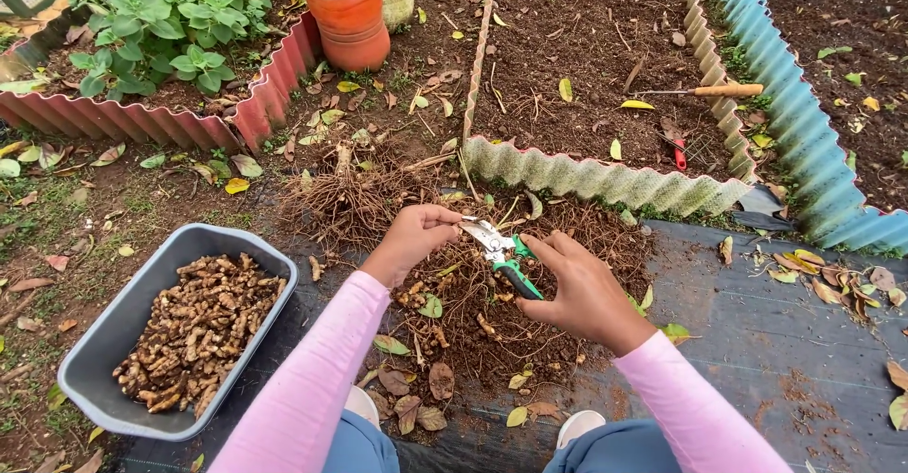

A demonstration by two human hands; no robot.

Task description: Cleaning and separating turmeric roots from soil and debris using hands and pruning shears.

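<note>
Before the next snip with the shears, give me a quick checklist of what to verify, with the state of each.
1. Right hand grips the green-handled shears: ok.
2. Left hand pinches something at the blade tips: ok; what it holds, cannot tell.
3. Left fingers clear of the cutting edge: cannot tell, they sit very close.
4. Blades open or closed: cannot tell.
5. Grey tub of cut rhizomes beside the left arm, with room left: ok.
6. Root pile lies below both hands: ok.

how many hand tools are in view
3: green-handled pruning shears in the right hand; a wooden-handled tool on the bed's far edge; a red-handled tool lying in the soil. Others may be hidden.
</note>
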